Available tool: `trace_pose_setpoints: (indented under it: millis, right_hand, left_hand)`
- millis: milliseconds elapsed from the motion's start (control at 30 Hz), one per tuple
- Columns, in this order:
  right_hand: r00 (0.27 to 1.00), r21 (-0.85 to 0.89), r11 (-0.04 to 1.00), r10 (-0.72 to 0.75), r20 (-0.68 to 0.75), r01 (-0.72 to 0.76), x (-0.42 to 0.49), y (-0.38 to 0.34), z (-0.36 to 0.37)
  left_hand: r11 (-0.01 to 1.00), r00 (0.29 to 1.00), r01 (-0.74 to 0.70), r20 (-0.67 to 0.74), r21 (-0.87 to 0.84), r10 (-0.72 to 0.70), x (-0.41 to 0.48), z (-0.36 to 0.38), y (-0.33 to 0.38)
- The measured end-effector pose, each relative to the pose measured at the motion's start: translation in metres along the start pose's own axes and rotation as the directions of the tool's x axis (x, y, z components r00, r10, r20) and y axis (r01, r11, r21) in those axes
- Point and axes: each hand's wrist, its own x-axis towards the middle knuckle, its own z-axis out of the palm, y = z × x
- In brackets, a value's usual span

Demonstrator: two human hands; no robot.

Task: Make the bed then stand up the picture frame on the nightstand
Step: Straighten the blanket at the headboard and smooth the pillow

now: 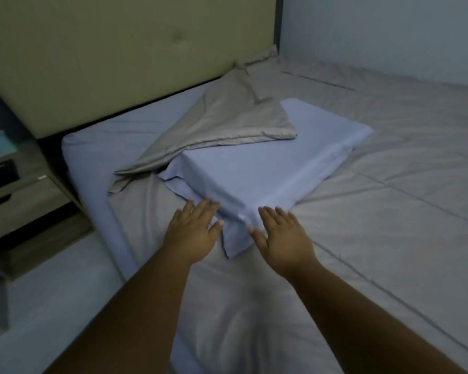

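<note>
Lavender cotton covered the pillow (268, 168), which lay flat on the bed (389, 211), out from the headboard (106, 63) and turned at an angle to it. It looked soft, light and floppy, likely to sag if lifted by one end, so the surest hold would be on both near corners or along the two long sides. A beige pillowcase (227, 125), limp and creased, was draped over the pillow's far corner, between it and the headboard, and would probably slide off at a tug. The left hand (193, 230) and right hand (281, 236) were both spread flat, palms down, fingers extended at the pillow's near edge, pinching nothing. The sheet around the pillow was greyish and lightly wrinkled. Left of the headboard stood the nightstand (16, 195); a dark flat thing on it might have been the picture frame, though it was too blurred to tell. Dim light filled the room.
</note>
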Motion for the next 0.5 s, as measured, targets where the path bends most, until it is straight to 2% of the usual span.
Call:
trace_pose_setpoints:
  millis: [133,300,500]
  right_hand:
    - [0.996,-0.109,0.99,0.092,0.015,-0.09,0.09,-0.033,0.02]
    - [0.979,-0.132,0.97,0.204,0.0,-0.203,0.171,-0.067,0.044]
    - [0.95,-0.173,0.934,0.309,-0.054,-0.314,0.225,-0.062,0.042]
  left_hand:
    - [0.998,0.998,-0.069,-0.014,-0.008,0.069,0.065,-0.014,-0.059]
    - [0.981,0.983,-0.183,-0.018,0.061,0.184,0.127,-0.036,-0.126]
    - [0.966,0.967,-0.254,-0.004,0.049,0.254,0.208,-0.061,-0.136]
